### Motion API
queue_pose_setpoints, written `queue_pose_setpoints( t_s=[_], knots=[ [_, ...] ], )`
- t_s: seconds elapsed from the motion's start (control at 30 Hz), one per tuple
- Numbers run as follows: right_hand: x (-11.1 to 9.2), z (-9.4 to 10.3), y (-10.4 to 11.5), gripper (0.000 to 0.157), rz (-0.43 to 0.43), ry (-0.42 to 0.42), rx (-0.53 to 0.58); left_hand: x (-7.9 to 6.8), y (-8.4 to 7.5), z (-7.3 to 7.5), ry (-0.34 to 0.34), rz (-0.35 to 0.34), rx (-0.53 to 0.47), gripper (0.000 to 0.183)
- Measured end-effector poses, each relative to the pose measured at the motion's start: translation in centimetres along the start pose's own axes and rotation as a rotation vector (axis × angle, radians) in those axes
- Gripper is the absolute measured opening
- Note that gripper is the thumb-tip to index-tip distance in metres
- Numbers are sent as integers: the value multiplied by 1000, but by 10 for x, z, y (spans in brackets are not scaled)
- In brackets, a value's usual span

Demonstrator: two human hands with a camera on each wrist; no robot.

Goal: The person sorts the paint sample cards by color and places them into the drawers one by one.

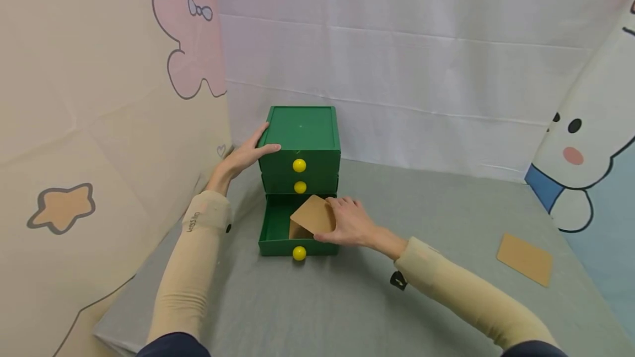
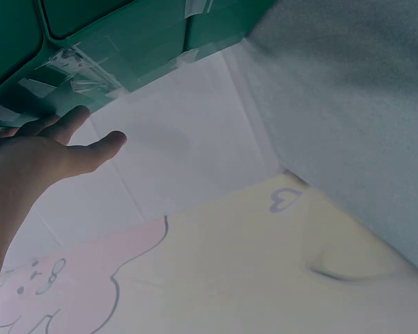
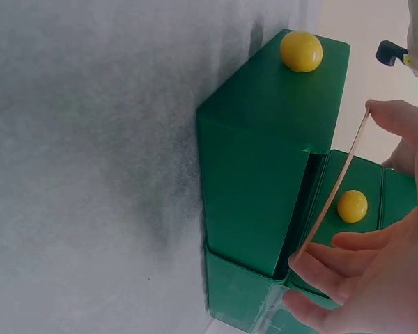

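Note:
A green drawer cabinet (image 1: 301, 128) with round yellow knobs stands on the grey cloth, its bottom drawer (image 1: 278, 248) pulled out. Against the cabinet's left top edge rests my left hand (image 1: 245, 154), fingers extended along its side; the left wrist view shows this hand (image 2: 63, 149) beside the taped green wall. My right hand (image 1: 349, 222) holds a thin brown card (image 1: 315, 215) by its edges, tilted over the bottom drawer. Thumb and fingertips pinch opposite edges of the card (image 3: 332, 188) in the right wrist view. Below it, another brown piece (image 1: 296, 230) shows inside the drawer, partly hidden.
Another brown card (image 1: 525, 259) lies flat on the grey cloth (image 1: 426, 302) far to the right. A cream printed curtain (image 1: 99, 114) borders the left side, close to my left arm. White fabric (image 1: 421, 81) hangs behind the cabinet.

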State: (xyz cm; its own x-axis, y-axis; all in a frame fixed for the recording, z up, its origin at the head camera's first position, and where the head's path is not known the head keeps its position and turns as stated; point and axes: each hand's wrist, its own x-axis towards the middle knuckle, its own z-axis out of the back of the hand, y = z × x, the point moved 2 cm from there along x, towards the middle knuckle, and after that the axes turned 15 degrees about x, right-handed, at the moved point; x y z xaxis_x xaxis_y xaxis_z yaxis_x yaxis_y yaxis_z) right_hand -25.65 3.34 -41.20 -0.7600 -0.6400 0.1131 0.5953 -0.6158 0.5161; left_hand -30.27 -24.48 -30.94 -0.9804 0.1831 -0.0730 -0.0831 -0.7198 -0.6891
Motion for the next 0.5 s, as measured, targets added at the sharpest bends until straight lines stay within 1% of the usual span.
queue_pose_setpoints(
  t_s=[0.23, 0.5],
  knots=[
    [8, -1, -1, 87, 8, 43, 16, 1, 1, 0, -2, 1, 2, 87],
    [16, -2, -5, 83, 54, 60, 35, 1, 2, 0, 4, -2, 0, 87]
  ],
)
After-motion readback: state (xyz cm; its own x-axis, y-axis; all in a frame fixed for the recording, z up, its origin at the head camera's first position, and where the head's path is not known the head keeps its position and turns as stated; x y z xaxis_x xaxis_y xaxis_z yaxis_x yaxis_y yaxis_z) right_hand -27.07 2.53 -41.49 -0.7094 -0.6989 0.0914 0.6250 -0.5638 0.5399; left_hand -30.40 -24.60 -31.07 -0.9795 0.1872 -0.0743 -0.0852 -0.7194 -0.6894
